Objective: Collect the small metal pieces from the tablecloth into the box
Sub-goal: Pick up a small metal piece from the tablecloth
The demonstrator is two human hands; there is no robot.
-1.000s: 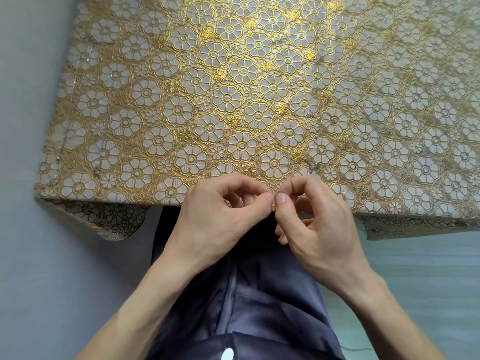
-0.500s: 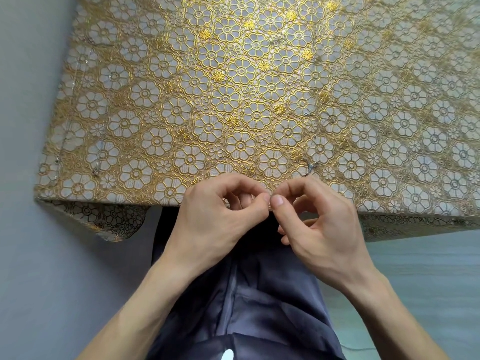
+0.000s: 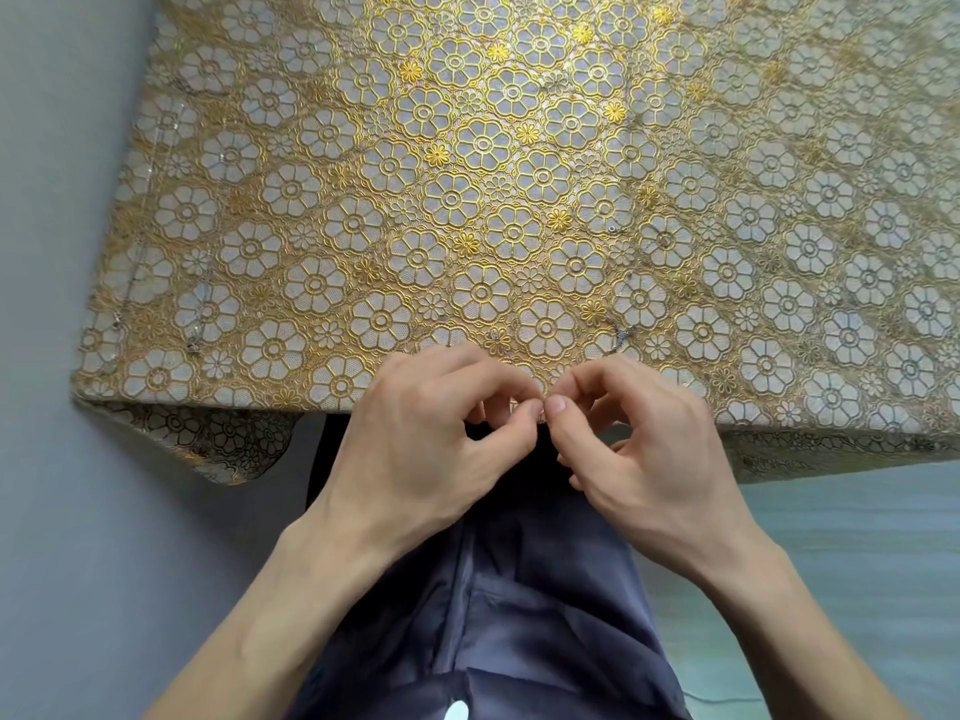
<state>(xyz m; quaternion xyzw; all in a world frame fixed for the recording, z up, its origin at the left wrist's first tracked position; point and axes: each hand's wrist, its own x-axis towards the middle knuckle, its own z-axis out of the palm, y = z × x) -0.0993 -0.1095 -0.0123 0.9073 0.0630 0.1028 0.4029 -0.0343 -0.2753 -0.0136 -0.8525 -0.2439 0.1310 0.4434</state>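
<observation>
Picking step: left hand [image 3: 426,439] and right hand [image 3: 649,449] pinch curled fingertips at the edge of the gold flower-patterned tablecloth [image 3: 363,148], lower centre; contents cannot be told. Just above, a small grey metal piece [image 3: 621,335] likely needs pinching next; box unseen

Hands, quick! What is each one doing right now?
Left hand: fingers curled, pinching at the tablecloth edge; holding what, cannot be told.
Right hand: same pinch, thumb tip beside the left's; contents cannot be told.

Thumbs [image 3: 557,406] perhaps slightly lower.
</observation>
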